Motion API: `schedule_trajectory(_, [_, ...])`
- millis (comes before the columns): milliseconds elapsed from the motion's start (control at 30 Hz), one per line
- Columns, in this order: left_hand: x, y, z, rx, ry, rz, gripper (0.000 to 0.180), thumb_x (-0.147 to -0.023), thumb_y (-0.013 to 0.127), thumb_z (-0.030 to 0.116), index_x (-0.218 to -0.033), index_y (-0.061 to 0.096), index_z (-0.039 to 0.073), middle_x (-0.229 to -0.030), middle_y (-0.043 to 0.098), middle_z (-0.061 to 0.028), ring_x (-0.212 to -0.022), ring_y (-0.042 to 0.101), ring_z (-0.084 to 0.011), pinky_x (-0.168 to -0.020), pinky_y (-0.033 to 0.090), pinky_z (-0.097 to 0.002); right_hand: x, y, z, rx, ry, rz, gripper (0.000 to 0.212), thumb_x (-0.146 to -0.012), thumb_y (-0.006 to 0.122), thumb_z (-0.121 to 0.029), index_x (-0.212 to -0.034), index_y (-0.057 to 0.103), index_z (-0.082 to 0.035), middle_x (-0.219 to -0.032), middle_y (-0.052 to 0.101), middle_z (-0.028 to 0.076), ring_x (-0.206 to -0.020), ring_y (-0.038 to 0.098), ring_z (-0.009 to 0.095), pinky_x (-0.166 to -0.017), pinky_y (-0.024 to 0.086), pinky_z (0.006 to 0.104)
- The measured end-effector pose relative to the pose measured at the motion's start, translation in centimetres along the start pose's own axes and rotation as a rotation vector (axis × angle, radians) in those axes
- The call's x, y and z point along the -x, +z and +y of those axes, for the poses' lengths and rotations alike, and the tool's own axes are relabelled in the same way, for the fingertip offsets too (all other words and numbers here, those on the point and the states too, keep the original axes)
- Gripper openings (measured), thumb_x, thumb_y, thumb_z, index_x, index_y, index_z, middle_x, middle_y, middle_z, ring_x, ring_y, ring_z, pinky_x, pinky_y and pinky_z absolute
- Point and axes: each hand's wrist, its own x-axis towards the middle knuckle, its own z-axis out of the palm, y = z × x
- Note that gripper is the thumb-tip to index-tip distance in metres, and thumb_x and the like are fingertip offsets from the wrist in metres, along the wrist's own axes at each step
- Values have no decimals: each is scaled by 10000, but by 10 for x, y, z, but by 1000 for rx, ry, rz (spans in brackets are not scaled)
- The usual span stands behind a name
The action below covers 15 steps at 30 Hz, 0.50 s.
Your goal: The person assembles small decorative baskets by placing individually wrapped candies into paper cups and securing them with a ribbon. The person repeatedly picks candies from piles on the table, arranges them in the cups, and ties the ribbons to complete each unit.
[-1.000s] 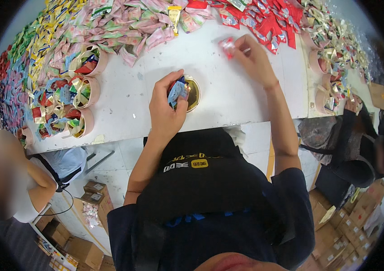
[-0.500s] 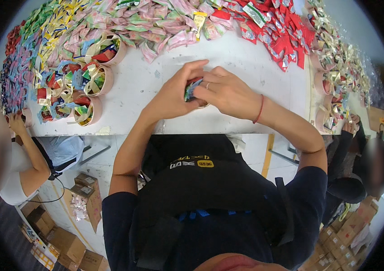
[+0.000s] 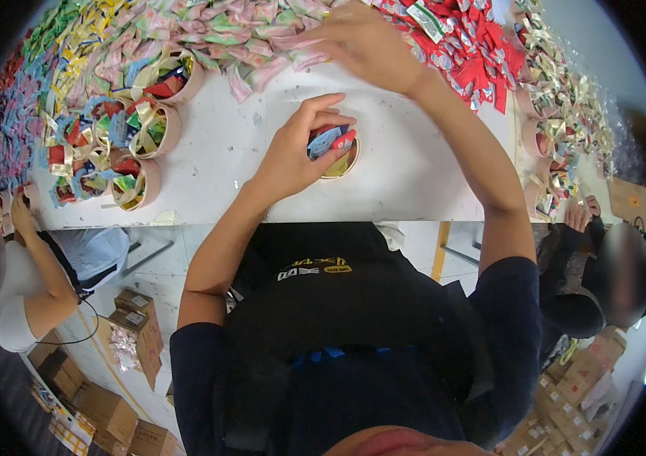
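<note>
On the white table (image 3: 429, 144) in front of me stands a small round box (image 3: 349, 163) with a pale wall and several wrapped packets inside. My left hand (image 3: 296, 148) curves around its left side, fingers and thumb pressed about a blue packet (image 3: 325, 142) and a red packet (image 3: 344, 140) at the top. Beyond the box, my right hand (image 3: 372, 49) reaches over the pink and green packets (image 3: 262, 38), close to the red packets (image 3: 482, 53). Motion smears its fingers, so whether they hold anything cannot be made out.
Several filled pink round boxes (image 3: 157, 159) with ribbons stand to the left. Yellow packets (image 3: 83, 53) and blue-purple packets (image 3: 15, 114) lie beyond them. More filled boxes (image 3: 539, 137) line the right. A person (image 3: 41, 281) sits at left, another (image 3: 589, 266) at right. Cartons (image 3: 110, 410) are on the floor.
My right hand has left the box and swung up and away to the packet heap. My left hand stays at the box, whose packets now show.
</note>
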Motion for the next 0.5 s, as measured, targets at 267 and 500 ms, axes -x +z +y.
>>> schedule_trajectory(267, [-4, 0, 1, 126, -21, -49, 702, -776, 684, -63, -1408, 411, 74, -1202, 659, -138, -1141, 623, -256, -1008, 471, -350, 73, -41, -106, -481, 426, -288, 119, -810, 697, -48, -914, 672, -98, -895, 667, 83, -797, 662, 275, -650, 527, 374])
schedule_trajectory(500, [-3, -4, -7, 163, 13, -131, 732, -769, 769, 24, -1392, 386, 38, -1248, 587, -130, -1199, 568, -210, -1060, 416, -367, 61, -36, -102, -347, 468, -413, 210, -765, 737, -93, -915, 592, -71, -899, 635, 110, -881, 640, 330, -716, 529, 432])
